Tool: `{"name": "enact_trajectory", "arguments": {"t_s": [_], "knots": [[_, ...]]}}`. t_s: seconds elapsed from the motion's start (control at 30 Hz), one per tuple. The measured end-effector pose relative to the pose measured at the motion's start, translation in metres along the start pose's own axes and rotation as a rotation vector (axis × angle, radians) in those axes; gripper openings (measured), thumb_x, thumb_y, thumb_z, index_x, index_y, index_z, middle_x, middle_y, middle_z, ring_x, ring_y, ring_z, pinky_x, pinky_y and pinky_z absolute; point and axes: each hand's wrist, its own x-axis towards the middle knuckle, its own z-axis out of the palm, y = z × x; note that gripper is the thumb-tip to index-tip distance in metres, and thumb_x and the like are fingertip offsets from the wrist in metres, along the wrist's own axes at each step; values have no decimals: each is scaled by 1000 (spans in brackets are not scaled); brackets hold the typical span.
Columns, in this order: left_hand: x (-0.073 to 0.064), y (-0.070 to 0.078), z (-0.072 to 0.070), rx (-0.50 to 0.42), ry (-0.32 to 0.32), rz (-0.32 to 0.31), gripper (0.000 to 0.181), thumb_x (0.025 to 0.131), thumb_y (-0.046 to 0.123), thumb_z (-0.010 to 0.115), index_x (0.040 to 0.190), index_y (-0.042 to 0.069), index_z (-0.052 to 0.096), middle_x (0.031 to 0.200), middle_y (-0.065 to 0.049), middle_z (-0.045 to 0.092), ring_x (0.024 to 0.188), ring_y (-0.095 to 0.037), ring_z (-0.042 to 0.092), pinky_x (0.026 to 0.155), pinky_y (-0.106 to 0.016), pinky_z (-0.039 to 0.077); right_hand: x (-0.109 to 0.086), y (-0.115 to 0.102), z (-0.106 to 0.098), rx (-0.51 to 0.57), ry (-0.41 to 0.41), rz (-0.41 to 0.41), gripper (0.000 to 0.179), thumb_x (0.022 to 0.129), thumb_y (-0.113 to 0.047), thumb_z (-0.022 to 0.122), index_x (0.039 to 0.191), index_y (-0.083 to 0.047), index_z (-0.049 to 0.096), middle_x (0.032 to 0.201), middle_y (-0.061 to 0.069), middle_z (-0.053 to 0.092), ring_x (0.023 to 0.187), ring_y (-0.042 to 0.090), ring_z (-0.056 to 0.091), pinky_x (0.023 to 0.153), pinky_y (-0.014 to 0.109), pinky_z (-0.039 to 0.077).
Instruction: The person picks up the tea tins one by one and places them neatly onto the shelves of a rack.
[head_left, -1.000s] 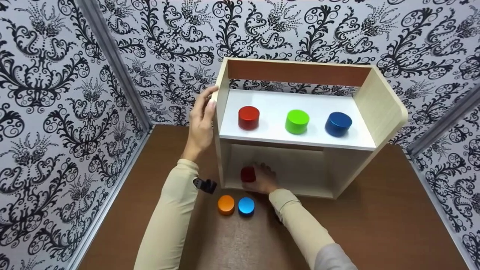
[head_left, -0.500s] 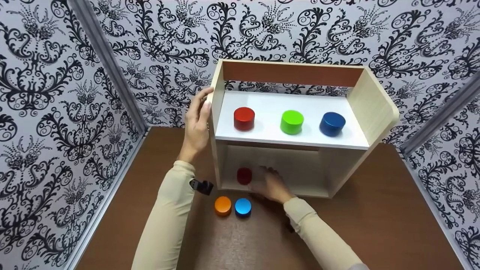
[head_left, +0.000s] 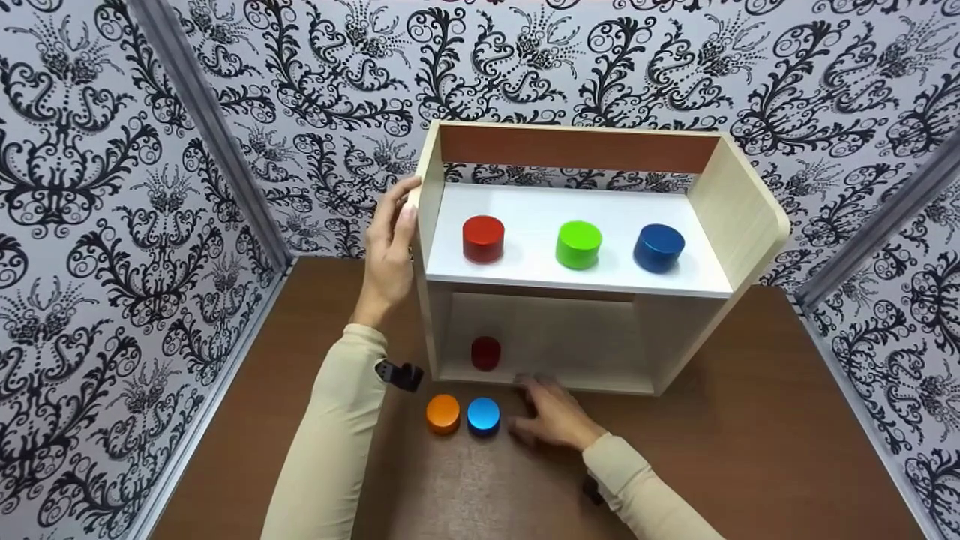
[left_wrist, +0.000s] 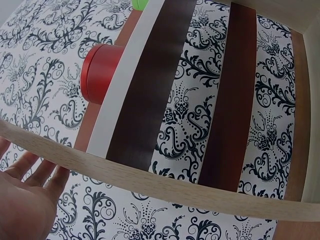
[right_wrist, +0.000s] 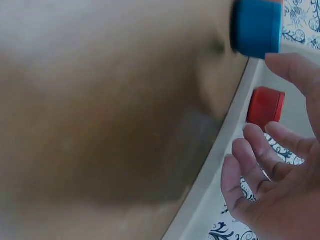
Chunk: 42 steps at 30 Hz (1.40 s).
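Note:
A small two-tier shelf unit stands on the table. My left hand holds the front edge of its left side panel, and the fingers meet that panel in the left wrist view. A dark red cylinder sits upright in the lower compartment, near the left. In front of the unit, my right hand is over the table with fingers spread, holding nothing. Left of its thumb stands a light blue cylinder, with an orange cylinder beside it. The right wrist view shows the blue cylinder near the thumb.
On the white upper shelf stand a red cylinder, a green cylinder and a dark blue cylinder, spaced apart. Patterned walls enclose the brown table at the back and sides.
My right hand has let go of the dark red cylinder in the lower compartment and drawn back out toward the light blue cylinder. The left hand stays on the side panel.

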Motion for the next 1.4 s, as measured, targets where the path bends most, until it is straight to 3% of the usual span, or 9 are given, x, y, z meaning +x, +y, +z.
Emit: {"name": "enact_trajectory", "arguments": {"t_s": [0.1,0.3,0.47,0.73,1.07,1.4], "knots": [[0,1,0,-2,0,-6,39,105,9,42,139,-7,50,135,-28,55,113,-47,54,99,-53,49,-9,-4,3,4,-63,14,63,83,-27,84,133,-2,56,110,13,61,103,30,59,90,52,52],[2,0,0,13,-3,7,40,104,11,42,139,-6,51,135,-26,55,112,-46,56,97,-52,50,-22,-13,7,15,-144,62,67,84,-35,82,136,-3,54,136,31,52,129,53,47,104,67,41],[2,-1,-1,16,-6,8,40,104,13,42,139,-6,50,135,-25,56,112,-46,56,97,-53,51,-28,-19,13,-28,-170,83,74,84,-39,82,139,1,52,140,38,47,131,59,42,104,71,38],[2,-2,-1,12,-1,19,41,104,13,42,139,-7,50,133,-30,55,110,-50,55,95,-59,49,-29,-22,24,-29,-158,124,86,83,-46,82,143,6,47,143,40,43,132,61,39,104,75,34],[2,-3,-1,1,-3,37,41,104,12,41,139,-9,49,130,-33,54,109,-51,54,94,-58,49,-17,-25,34,-31,-152,159,97,82,-59,78,149,2,43,148,37,40,136,59,36,103,80,28],[1,-4,0,19,-8,29,42,104,13,41,139,-7,49,132,-29,55,108,-48,56,93,-52,51,-1,-28,40,-53,-122,132,94,80,-57,80,152,-10,42,145,32,44,133,56,40,100,78,35]]}}
